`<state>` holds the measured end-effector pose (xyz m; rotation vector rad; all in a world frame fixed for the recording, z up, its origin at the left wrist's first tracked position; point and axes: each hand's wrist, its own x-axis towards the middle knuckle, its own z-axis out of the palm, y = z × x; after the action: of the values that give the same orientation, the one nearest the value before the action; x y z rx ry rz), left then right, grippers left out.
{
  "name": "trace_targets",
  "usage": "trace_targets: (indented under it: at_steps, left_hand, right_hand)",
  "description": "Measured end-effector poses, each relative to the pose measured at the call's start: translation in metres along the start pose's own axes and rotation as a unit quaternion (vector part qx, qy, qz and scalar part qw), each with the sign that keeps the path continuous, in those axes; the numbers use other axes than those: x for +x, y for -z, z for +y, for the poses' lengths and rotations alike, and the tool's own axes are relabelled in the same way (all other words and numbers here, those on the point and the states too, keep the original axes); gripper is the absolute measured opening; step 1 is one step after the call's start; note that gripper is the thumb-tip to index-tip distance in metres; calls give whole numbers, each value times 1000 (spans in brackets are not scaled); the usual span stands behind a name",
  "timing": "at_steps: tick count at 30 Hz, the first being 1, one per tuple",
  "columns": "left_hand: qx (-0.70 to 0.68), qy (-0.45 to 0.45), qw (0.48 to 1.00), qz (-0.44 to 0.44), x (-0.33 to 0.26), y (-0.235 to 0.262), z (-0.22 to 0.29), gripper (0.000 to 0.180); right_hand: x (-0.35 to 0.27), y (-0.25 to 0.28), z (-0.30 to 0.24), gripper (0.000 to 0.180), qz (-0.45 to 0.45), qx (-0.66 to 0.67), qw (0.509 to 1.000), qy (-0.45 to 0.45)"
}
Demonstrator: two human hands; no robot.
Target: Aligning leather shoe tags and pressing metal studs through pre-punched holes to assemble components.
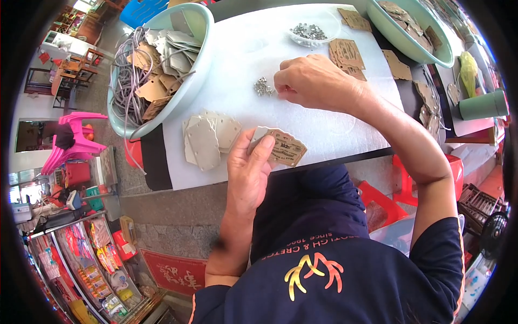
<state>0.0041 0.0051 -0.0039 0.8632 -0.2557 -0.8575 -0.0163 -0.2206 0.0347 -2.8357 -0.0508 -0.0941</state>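
Note:
Between the thumb and fingers of my left hand (247, 175) is a brown printed plaque (287, 149) with a scalloped edge, held tilted over the table's near edge. A grey piece shows under my thumb at its left end. My right hand (313, 82) hovers just right of a small pile of shiny metal pieces (263, 87), fingertips drawn together; whatever they pinch is hidden. Several grey scalloped plates (203, 144) lie overlapping left of my left hand. Beyond my right hand, a clear dish (338, 33) contains more small metal pieces, beside a stack of brown plaques (348, 53).
At the table's left, a pale green basin (202, 33) is heaped with plates and grey cords (125, 81). Another pale green basin (445, 55) with brown plaques stands far right, near a green cup (483, 106). Red stools (380, 204) stand below the table's right side.

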Motion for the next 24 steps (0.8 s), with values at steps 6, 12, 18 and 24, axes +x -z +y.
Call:
trace_targets:
  at_steps: [6,12,18,24]
  left_hand:
    - [-20,5,1000,5,2,2,0,21]
    - [-9,1,1000,16,4,1,0,21]
    - [-21,3,1000,18,2,6,-2,21]
    - [-20,16,999,35,-1,1,3,19]
  right_hand:
    - [1,-4,-2,11,2,-77,997,-4]
    - [3,-7,0,10,27,-145,988,40]
    - [-8,-5,1,9,83,-48,995,22]
    - [-42,3,-17,12,-8,356,931,-83]
